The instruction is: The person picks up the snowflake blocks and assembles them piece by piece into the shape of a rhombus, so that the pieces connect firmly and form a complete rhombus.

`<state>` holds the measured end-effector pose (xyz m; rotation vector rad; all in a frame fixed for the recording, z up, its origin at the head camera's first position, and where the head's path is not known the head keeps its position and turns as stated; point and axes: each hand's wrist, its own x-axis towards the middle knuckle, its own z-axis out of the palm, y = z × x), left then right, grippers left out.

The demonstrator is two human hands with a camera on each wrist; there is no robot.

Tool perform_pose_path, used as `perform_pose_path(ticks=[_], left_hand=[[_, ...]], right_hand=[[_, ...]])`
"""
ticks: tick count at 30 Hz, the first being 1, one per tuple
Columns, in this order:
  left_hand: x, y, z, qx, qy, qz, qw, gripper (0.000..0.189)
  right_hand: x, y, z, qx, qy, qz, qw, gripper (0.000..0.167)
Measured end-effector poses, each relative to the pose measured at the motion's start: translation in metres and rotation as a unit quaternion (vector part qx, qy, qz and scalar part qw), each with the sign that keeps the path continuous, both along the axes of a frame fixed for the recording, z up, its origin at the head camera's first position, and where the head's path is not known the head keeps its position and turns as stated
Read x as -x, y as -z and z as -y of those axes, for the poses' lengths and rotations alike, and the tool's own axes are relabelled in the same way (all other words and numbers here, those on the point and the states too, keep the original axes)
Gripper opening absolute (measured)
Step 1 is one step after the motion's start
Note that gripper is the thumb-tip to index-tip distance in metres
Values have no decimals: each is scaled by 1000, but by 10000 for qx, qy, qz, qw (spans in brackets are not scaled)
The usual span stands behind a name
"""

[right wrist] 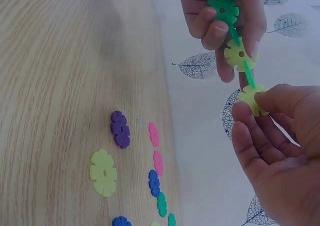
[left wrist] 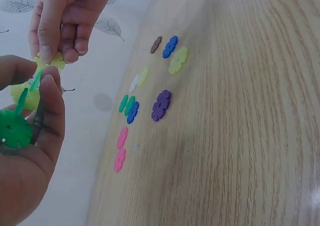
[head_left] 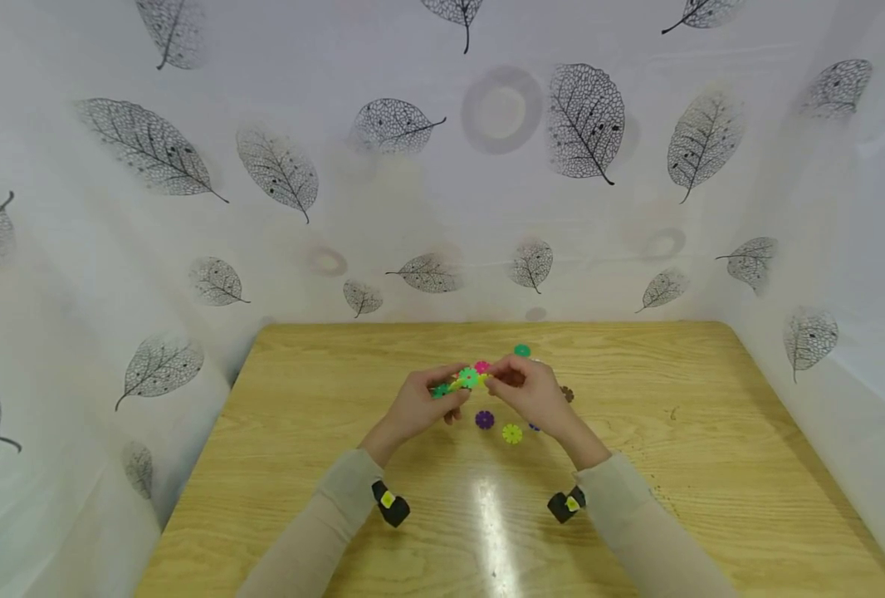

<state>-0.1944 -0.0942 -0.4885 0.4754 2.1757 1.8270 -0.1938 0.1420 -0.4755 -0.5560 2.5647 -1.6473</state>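
Observation:
A chain of interlocking flower-shaped plastic discs is held up between the two hands. In the right wrist view it has a green disc (right wrist: pixel 220 5) at one end, a yellow disc (right wrist: pixel 233 56) further along and another yellow disc (right wrist: pixel 250 101) at the other end, with green discs seen edge-on between. My left hand (head_left: pixel 416 402) grips the chain's green end, its fingers and thumb around the pieces. My right hand (head_left: pixel 535 397) pinches the end yellow disc between thumb and forefinger, where it meets an edge-on green disc. The fingers partly cover both ends.
Loose discs lie on the wooden table (head_left: pixel 323 357) under and beyond the hands: a purple disc (head_left: pixel 479 420), a yellow-green disc (head_left: pixel 512 434), a brown disc (head_left: pixel 568 394), a teal disc (head_left: pixel 521 350), and pink, blue and white ones. A leaf-patterned curtain (head_left: pixel 442 199) surrounds the table's back and sides.

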Motion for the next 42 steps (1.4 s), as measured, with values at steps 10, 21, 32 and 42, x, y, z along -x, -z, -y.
perform_pose_path(ticks=[10, 21, 32, 42], left_hand=[[-2, 1, -5, -92, -322, -27, 9994, 45], [-1, 1, -7, -352, -269, -76, 9990, 45], [-2, -1, -8, -455, -226, 15, 9987, 44], [-2, -1, -9, -550, -97, 92, 9984, 48]], right_hand=[[-2, 0, 3, 51, 14, 63, 10000, 6], [0, 1, 3, 137, 162, -116, 9997, 6], [-1, -3, 2, 58, 89, -317, 9994, 4], [-1, -9, 2, -89, -24, -485, 9988, 4]])
